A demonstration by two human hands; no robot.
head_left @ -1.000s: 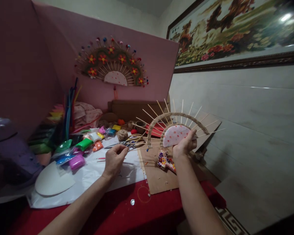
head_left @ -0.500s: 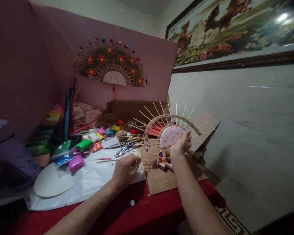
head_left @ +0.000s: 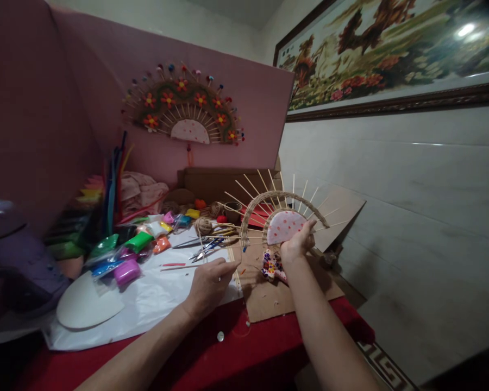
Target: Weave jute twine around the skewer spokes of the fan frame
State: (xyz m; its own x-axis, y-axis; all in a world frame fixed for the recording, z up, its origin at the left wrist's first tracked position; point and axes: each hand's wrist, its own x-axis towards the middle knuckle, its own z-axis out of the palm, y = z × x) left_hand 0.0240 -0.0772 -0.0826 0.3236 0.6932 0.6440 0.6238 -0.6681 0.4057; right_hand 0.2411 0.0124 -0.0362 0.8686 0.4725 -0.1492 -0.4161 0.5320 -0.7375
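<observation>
My right hand (head_left: 296, 244) grips the base of an unfinished fan (head_left: 283, 214), held upright over the cardboard sheet (head_left: 264, 293). The fan has a pink dotted half-disc, radiating bamboo sticks and an arc of woven twine. My left hand (head_left: 211, 282) rests low on the white paper (head_left: 155, 298), fingers pinched on a strand of twine that runs toward the fan. A twine ball (head_left: 204, 224) and scissors (head_left: 207, 247) lie just beyond it. A small patterned cloth piece (head_left: 272, 266) lies under the fan.
A finished decorated fan (head_left: 183, 111) hangs on the pink board. Bags of coloured clay (head_left: 130, 252), pipe cleaners (head_left: 114, 184), a white half-disc (head_left: 87, 307) and a purple object (head_left: 12, 255) crowd the left. A tiled wall rises at the right.
My left hand has moved right and down toward the paper's edge, pulling the twine. My right hand has lowered the fan slightly and shifted it left.
</observation>
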